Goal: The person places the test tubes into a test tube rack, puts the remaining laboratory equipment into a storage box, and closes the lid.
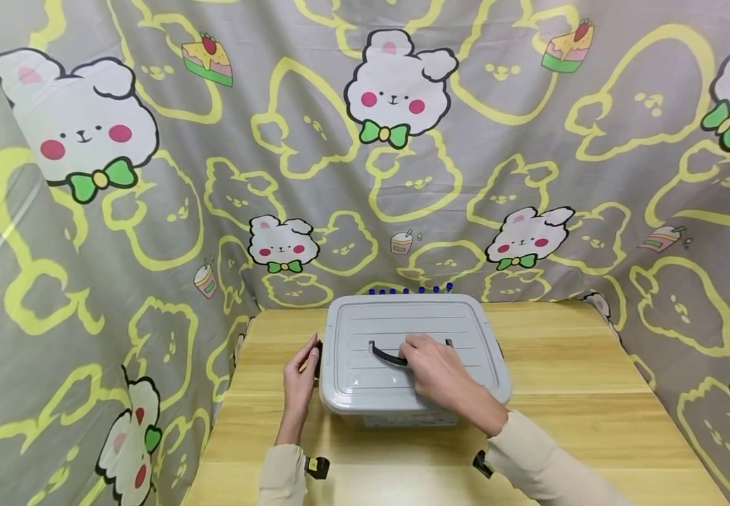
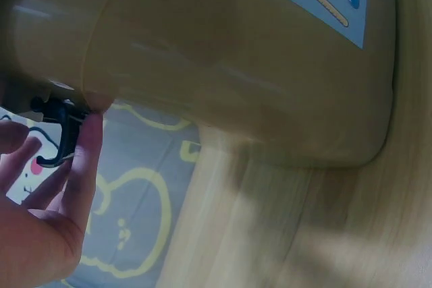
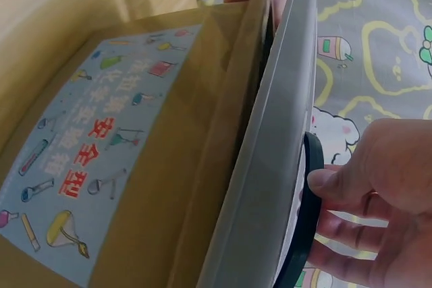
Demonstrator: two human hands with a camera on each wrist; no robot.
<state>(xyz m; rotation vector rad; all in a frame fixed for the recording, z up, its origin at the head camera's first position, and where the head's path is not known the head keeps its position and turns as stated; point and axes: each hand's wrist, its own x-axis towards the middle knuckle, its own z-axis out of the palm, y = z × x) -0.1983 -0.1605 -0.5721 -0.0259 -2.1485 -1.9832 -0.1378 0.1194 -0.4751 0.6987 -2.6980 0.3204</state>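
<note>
A storage box [image 1: 402, 422] with a grey lid [image 1: 396, 316] stands on the wooden table. My right hand [image 1: 434, 369] holds the black carrying handle [image 1: 390, 356] on top of the lid; in the right wrist view thumb and fingers close round the handle [image 3: 310, 200]. At the box's left end, my left hand [image 1: 300, 376] grips the black latch [image 2: 67, 133], whose hooked end stands out from the wall. A narrow dark gap shows between lid [image 3: 270, 133] and box rim [image 3: 229, 92]. A blue label [image 3: 101, 133] with laboratory drawings covers the front wall. The box's contents are hidden.
Several small blue caps [image 1: 405, 291] show in a row behind the box. Patterned cloth [image 1: 390, 190] hangs at the back and both sides of the table [image 1: 567, 372]. Black wrist devices [image 1: 317, 467] sit at both sleeves.
</note>
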